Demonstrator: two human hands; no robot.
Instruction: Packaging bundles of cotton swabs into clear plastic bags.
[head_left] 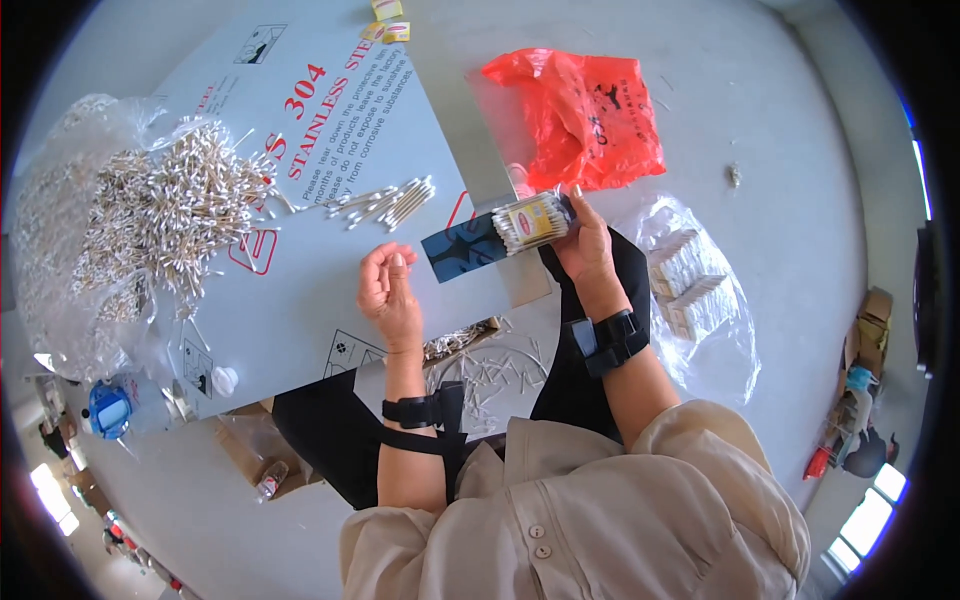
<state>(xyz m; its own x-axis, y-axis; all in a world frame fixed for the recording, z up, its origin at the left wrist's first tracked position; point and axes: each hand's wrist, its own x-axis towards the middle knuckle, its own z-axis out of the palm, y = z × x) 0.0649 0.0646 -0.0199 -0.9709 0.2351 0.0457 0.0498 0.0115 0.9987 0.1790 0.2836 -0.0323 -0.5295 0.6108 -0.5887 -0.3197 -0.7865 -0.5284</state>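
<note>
My right hand [588,248] is closed on the right end of a bundle of cotton swabs [530,222] with a yellow label. The bundle lies over one end of a dark, glossy blue strip [462,250], and I cannot tell whether the two are joined. Left of the strip, my left hand [385,295] is raised above the table's near edge, its fingers loosely curled and nothing seen in them. A small row of loose swabs [408,203] lies on the table beyond it. Farther left, a large heap of swabs [190,200] spills from a clear plastic bag [60,240].
The table [300,300] is covered with printed film. A red plastic bag [600,120] lies beyond my right hand. On the right, a clear bag [735,340] holds white bundles. Small yellow packets [390,30] sit at the far edge. Loose swabs [480,385] lie below the table's near edge.
</note>
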